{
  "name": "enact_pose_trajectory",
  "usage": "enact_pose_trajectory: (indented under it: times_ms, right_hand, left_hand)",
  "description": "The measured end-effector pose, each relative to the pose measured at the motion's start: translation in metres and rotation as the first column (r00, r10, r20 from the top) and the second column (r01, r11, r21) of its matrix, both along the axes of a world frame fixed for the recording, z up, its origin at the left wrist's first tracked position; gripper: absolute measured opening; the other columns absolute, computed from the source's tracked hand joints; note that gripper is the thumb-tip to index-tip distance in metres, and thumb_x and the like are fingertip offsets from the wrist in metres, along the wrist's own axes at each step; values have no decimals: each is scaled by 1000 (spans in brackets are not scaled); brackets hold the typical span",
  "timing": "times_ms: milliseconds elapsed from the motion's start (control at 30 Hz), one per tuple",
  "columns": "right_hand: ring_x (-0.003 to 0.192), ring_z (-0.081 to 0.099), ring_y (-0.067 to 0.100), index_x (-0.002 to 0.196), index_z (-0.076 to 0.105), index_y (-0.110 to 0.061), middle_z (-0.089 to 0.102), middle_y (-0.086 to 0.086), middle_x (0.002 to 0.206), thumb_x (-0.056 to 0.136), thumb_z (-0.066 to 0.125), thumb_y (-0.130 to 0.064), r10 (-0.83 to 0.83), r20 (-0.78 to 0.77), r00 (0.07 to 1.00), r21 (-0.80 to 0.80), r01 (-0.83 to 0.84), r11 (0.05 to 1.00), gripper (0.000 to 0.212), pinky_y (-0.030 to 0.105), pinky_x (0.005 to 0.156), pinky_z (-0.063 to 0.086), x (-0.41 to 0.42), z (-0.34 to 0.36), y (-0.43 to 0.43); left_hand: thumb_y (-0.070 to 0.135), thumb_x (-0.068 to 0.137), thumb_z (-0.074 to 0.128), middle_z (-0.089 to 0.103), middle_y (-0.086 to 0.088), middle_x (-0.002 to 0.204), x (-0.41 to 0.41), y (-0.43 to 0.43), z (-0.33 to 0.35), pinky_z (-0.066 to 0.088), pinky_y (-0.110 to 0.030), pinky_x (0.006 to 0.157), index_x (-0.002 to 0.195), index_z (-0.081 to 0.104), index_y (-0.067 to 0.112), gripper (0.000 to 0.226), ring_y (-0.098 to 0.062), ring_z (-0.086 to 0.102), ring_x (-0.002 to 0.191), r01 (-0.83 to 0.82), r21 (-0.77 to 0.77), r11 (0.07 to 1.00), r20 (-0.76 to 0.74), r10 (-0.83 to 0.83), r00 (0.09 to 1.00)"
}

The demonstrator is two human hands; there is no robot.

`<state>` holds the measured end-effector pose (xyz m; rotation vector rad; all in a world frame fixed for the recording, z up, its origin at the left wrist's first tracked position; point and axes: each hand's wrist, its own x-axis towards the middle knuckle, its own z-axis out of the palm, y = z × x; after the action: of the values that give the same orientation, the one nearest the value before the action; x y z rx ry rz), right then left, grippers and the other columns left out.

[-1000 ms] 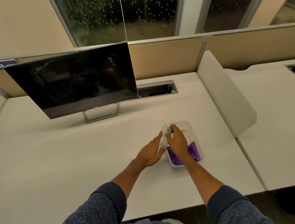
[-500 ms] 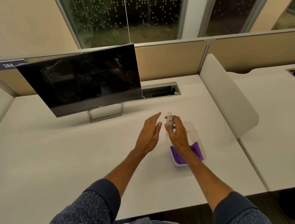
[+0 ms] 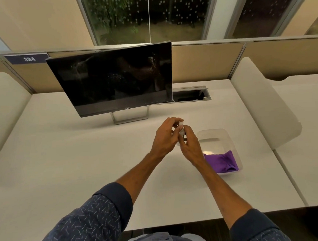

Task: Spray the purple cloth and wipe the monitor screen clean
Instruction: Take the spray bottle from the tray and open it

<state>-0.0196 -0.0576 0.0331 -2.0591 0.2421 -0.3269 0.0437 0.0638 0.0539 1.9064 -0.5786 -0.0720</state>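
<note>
Right hand (image 3: 189,146) grips the spray bottle (image 3: 181,131), left hand (image 3: 165,138) pinches its cap (image 3: 181,123), so looks like uncapping. Purple cloth (image 3: 222,161) sits in the clear tray (image 3: 226,135) just right of the right hand; next, aim at it and spray

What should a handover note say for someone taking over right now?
Left hand: fingers curled round the top of the spray bottle.
Right hand: grips the bottle's body, above the desk.
Purple cloth: lies in the clear tray, no hand on it.
Monitor: upright at the back, screen smudged.
Done: bottle in hand.
Left: spray cloth, wipe screen.
</note>
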Motion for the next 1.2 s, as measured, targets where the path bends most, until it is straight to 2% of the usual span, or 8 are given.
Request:
enact_pose_trajectory:
  times_ms: [67,267,467,633,733,1033,1100,1200]
  right_hand:
    - [110,69,12,134,54,-25,68,-7,124,106,38,-66,-6,1,1000,0,6,1000,52,44,91,64,-2,-1,6]
    - [111,69,12,136,51,-31,68,-12,127,102,32,-77,2,-23,1000,-20,-2,1000,61,43,91,63,-7,-5,11]
    - [111,69,15,137,52,-26,67,-7,129,110,49,-46,36,-56,998,-55,-39,998,34,46,93,62,-3,-13,0]
    - [112,65,9,139,51,-26,64,-11,130,110,53,-42,93,-16,996,-82,-94,992,33,41,90,61,1,-19,-16]
    - [113,64,8,140,51,-27,64,-12,131,110,54,-42,91,-22,996,-98,-93,991,33,40,90,61,3,-22,-22]
    - [125,66,13,143,54,-27,67,-11,138,109,54,-43,95,-29,995,-41,-96,995,38,42,105,58,0,-29,-27]
    - [125,65,12,144,52,-28,67,-12,137,108,53,-43,106,-32,994,-18,-106,994,39,39,106,57,-4,-27,-29]
    - [119,67,9,142,46,-27,67,-14,132,106,52,-40,131,-32,991,22,-131,991,38,29,99,57,-10,-21,-32]
  left_hand:
    - [33,109,61,71,-2,129,2,5,-5,54,-11,93,135,66,14,32,-9,67,109,4,-6,1000,-9,-4,1000]
    - [32,109,61,72,2,121,-2,11,-11,53,-6,87,126,68,14,25,-5,68,100,-33,-29,999,-59,31,998]
    - [30,109,60,73,-1,122,0,3,-15,57,-18,93,126,67,13,25,-10,69,98,-68,-20,997,-101,66,993]
    - [32,111,59,68,11,121,9,-5,-1,65,-21,79,126,62,26,16,-16,78,90,-289,-150,945,-151,267,952]
    - [33,111,60,66,15,122,13,-5,-6,65,-22,74,124,63,26,15,-10,77,84,-310,-131,942,-137,292,947]
    - [29,106,68,70,6,121,1,1,-46,57,-19,82,123,68,20,19,-6,67,95,-353,33,935,-77,355,932]
    - [29,105,69,69,11,118,-5,4,-57,56,-19,82,121,67,24,17,-1,66,95,-336,77,939,-91,342,935]
    - [31,104,70,70,11,117,-13,7,-71,55,-22,82,119,66,26,17,-9,68,96,-310,164,936,-122,331,936]
